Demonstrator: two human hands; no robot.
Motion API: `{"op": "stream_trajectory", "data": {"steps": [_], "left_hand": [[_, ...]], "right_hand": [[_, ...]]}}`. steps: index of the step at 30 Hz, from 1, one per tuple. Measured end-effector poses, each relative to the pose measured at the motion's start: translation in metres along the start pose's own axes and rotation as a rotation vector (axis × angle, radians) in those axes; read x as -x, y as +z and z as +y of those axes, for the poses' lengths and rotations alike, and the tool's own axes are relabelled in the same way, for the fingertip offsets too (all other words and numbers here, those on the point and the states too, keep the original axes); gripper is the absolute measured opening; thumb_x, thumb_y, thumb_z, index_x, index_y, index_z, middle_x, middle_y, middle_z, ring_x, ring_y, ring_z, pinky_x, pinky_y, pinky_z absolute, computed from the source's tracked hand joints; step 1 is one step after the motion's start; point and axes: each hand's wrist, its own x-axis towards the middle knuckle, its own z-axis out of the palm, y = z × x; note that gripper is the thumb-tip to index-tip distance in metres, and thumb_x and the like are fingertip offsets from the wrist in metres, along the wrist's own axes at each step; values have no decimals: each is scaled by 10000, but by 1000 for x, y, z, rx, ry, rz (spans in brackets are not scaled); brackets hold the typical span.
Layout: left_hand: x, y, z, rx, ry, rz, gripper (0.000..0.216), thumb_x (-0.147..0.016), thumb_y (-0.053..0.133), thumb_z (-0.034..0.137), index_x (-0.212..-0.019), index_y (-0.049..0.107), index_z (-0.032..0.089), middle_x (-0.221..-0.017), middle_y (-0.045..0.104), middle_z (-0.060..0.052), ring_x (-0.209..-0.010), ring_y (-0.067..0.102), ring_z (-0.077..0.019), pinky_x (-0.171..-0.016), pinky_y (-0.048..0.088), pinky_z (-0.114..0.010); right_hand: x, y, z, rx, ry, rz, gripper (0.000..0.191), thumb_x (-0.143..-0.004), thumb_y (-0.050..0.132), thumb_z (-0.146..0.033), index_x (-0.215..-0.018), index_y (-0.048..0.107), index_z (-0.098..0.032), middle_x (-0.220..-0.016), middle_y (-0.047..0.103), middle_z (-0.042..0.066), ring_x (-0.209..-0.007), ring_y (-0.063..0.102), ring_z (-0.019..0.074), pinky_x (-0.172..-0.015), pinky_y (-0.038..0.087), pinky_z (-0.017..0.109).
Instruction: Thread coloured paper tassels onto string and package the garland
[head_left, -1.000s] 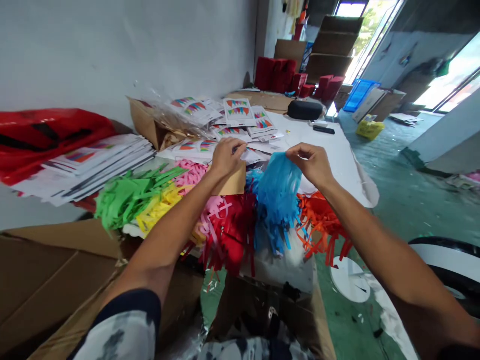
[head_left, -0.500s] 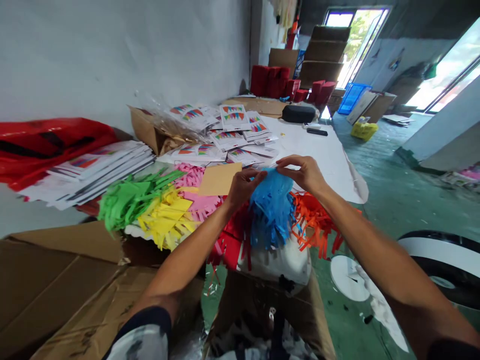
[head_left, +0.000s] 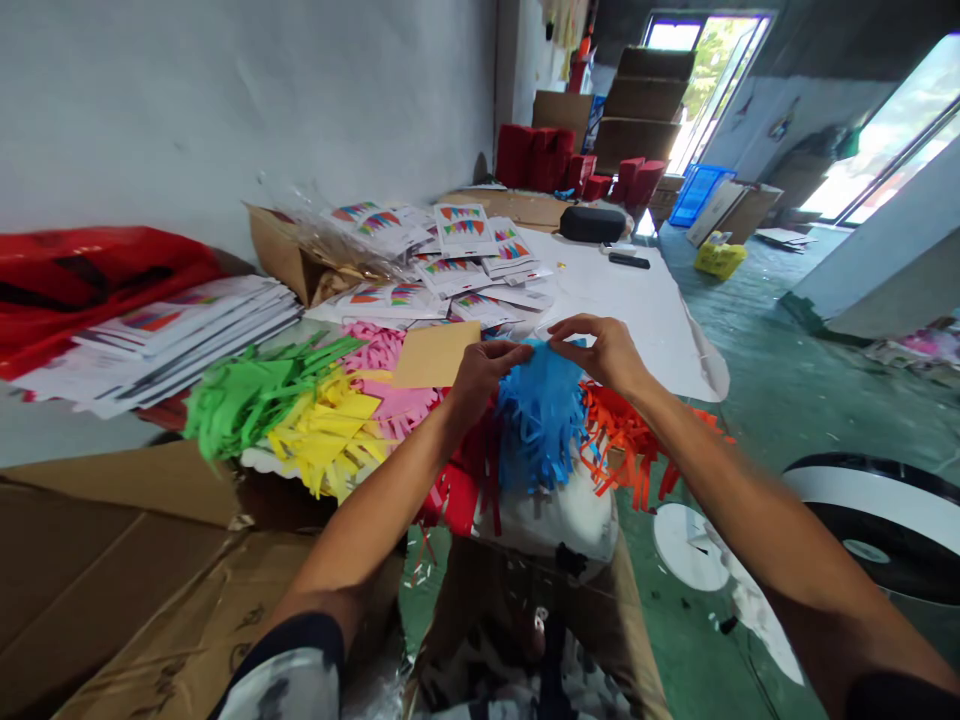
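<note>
Blue tissue-paper fringe (head_left: 541,420) lies in a heap at the front edge of the table, its cut strips drooping toward me. My left hand (head_left: 487,372) pinches the top left of this blue paper between thumb and fingers. At its top right, my right hand (head_left: 596,350) pinches the blue paper too. Red fringe (head_left: 469,470) lies just left of the blue, partly under my left forearm. Orange fringe (head_left: 626,435) is to the right, below my right wrist. A tan card (head_left: 433,355) rests beside my left hand on pink fringe (head_left: 401,405).
Yellow fringe (head_left: 326,435) and green fringe (head_left: 255,395) lie farther left. Behind them are printed packets (head_left: 465,232) and a stack of white bags (head_left: 187,335). A cardboard box (head_left: 112,560) stands at lower left. A black case (head_left: 592,224) sits at the table's back.
The view has shifted slightly. Both hands keep their pinch on the top of the blue fringe, with only small finger movement.
</note>
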Motion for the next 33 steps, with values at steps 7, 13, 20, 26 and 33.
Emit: {"op": "stream_trajectory", "data": {"steps": [7,13,20,26,33], "left_hand": [[-8,-10,-19,-106,-12,87,475,-655,880,614,-837,815,180,-766,753,-49,-659,656,-138,-616,500,-258],[-21,-24,-31,-349,-12,176,344,-707,822,513,-672,733,182,-563,629,10,-549,564,-141,-564,427,-267],[-12,-21,-16,-745,70,211,224,-727,830,380,-630,712,216,-657,687,-52,-788,688,-283,-727,440,-344],[20,11,33,-1037,469,225,154,-898,747,363,-915,749,209,-1027,749,-132,-1027,689,-306,-844,499,-376],[106,92,76,-542,860,-173,326,-922,793,445,-1158,724,231,-1020,742,-21,-910,676,-151,-806,540,-289]], "right_hand": [[-1,-8,13,-107,132,104,192,-862,714,-412,-850,765,-227,-834,774,30,-808,710,218,-778,542,363],[-1,-53,33,-189,237,414,173,-809,699,-410,-816,694,-237,-682,584,-16,-626,508,149,-615,419,310],[28,-157,6,-192,142,837,207,-820,754,-432,-782,618,-281,-710,560,20,-587,478,179,-546,325,356],[90,-148,-59,88,-8,759,110,-930,701,-367,-883,675,-271,-920,694,47,-915,671,242,-855,549,401],[145,-80,-98,75,52,625,137,-993,657,-363,-953,700,-239,-914,729,14,-875,692,193,-851,555,368]]}}
